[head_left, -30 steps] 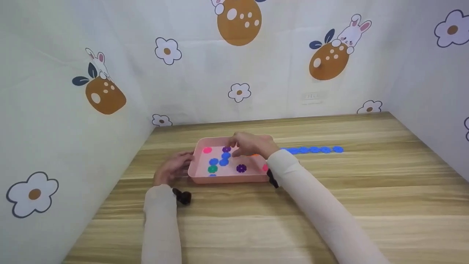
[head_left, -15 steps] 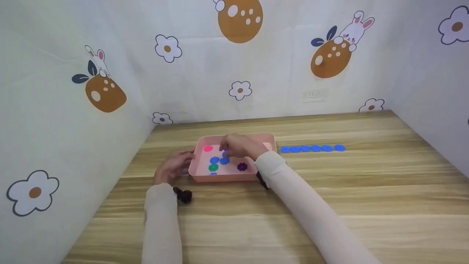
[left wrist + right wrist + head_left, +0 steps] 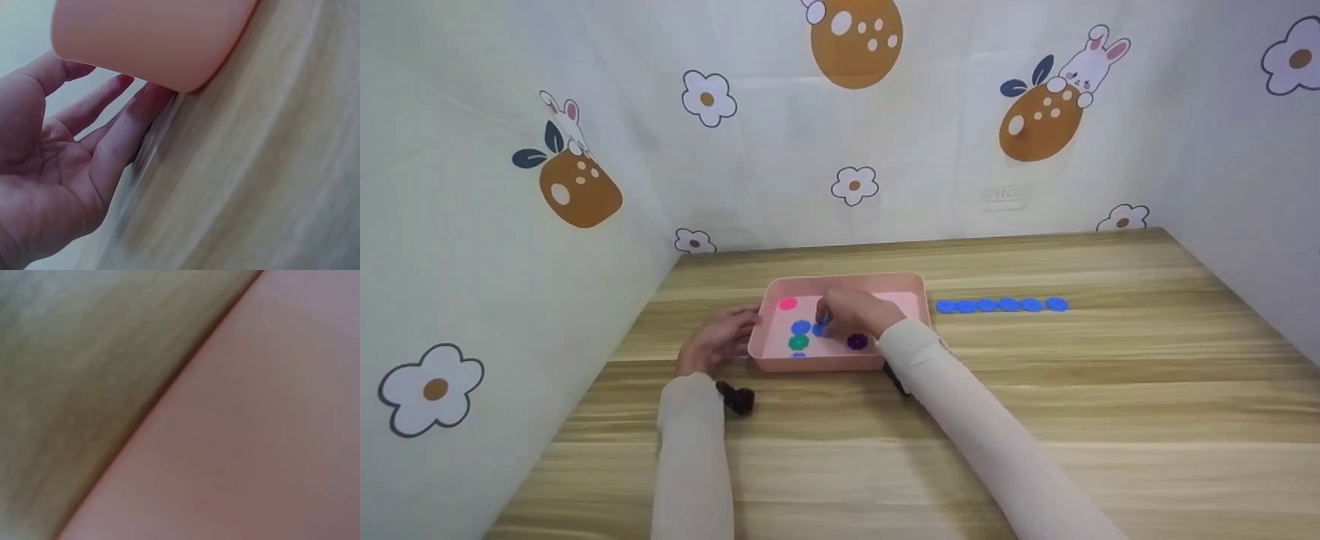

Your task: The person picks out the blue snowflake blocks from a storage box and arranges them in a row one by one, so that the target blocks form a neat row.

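In the head view, a pink tray (image 3: 817, 364) holds several flower-shaped discs. My left hand (image 3: 718, 339) is at its left end; in the left wrist view this hand (image 3: 62, 152) has its fingers loosely extended, fingertips against the tray's wall (image 3: 152, 45). Inside the tray, my right hand (image 3: 856, 309) points its fingers down at a blue disc (image 3: 818, 330); whether they pinch it or only touch it is unclear. Beside it lie another blue disc (image 3: 800, 327) and a green disc (image 3: 799, 342). The right wrist view shows only tray wall (image 3: 253, 427) and tabletop, no hand.
Right of the tray, several blue discs (image 3: 987, 305) form a row on the wooden table (image 3: 840, 457), the rightmost (image 3: 1057, 304) slightly apart. A pink disc (image 3: 787, 304) and a purple disc (image 3: 857, 342) are in the tray. Patterned cloth (image 3: 780, 150) stands behind the table.
My right hand has moved left across the tray and then lower, its fingertips coming down at the blue discs. The blue row is now fully uncovered by the arm. The left hand stays put.
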`<state>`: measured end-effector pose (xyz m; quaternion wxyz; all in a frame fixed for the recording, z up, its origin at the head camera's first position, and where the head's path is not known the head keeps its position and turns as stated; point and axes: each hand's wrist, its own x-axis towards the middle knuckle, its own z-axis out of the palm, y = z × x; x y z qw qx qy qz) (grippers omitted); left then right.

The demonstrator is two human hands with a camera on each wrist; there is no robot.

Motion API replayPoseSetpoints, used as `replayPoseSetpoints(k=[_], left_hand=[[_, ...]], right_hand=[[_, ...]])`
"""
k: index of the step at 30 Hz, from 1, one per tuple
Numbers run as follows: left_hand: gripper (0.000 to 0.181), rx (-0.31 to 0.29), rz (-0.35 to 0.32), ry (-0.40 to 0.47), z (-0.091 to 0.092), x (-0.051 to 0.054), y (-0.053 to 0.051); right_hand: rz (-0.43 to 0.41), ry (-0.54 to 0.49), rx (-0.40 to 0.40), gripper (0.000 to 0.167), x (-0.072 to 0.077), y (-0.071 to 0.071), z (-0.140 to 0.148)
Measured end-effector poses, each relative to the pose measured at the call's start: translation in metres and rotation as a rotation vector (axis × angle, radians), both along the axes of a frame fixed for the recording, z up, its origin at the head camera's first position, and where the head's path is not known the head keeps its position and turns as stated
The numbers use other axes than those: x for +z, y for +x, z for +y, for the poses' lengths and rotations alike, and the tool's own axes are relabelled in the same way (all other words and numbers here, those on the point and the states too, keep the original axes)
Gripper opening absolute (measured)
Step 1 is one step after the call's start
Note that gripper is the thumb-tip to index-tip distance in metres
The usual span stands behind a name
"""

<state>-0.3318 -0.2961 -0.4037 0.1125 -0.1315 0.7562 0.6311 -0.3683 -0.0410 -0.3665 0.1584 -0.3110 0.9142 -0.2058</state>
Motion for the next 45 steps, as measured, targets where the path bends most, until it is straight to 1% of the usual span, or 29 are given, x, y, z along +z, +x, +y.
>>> replayPoseSetpoints(k=[4,9,12,16,19,24,29,31,33,37,39,42,45], left_hand=[[0.054,0.012,-0.007,0.0,-0.001,0.0,0.001],[0.053,0.004,0.003,0.002,-0.002,-0.002,0.002],[0.053,0.005,0.004,-0.004,-0.002,-0.004,0.002],[0.055,-0.028,0.019,-0.001,-0.002,-0.005,0.001],[0.057,-0.047,0.024,0.0,-0.003,-0.004,0.0],[0.057,-0.032,0.015,0.001,-0.002,-0.001,0.0],[0.055,-0.016,0.008,-0.014,0.0,0.001,0.0],[0.055,-0.016,0.0,-0.027,0.002,0.001,0.0],[0.055,-0.028,-0.005,-0.047,0.002,0.002,-0.001],[0.054,-0.032,-0.013,-0.079,0.004,0.004,-0.003],[0.055,-0.034,-0.006,-0.084,0.004,0.004,-0.004],[0.054,-0.036,0.018,-0.077,0.005,0.004,-0.004],[0.054,-0.07,0.077,-0.086,0.005,0.004,-0.004]], right_hand=[[-0.043,0.008,-0.016,0.025,0.001,0.0,-0.001],[-0.107,0.01,-0.037,0.024,0.002,0.001,-0.003],[-0.109,-0.001,-0.042,0.021,0.0,0.0,-0.004],[0.032,0.029,0.015,0.02,-0.004,-0.002,-0.004],[0.124,0.06,0.042,0.021,-0.005,-0.002,-0.005],[0.125,0.075,0.024,0.023,-0.003,0.0,-0.006],[0.185,0.111,0.043,0.024,-0.002,0.0,-0.007],[0.205,0.12,0.051,0.024,-0.003,0.0,-0.008],[0.212,0.122,0.053,0.024,-0.003,-0.001,-0.007],[0.215,0.114,0.05,0.025,-0.003,-0.002,-0.005],[0.224,0.109,0.054,0.025,-0.002,-0.004,-0.004],[0.209,0.081,0.058,0.026,0.001,-0.006,0.001],[0.172,0.04,0.053,0.027,0.005,-0.009,0.008]])
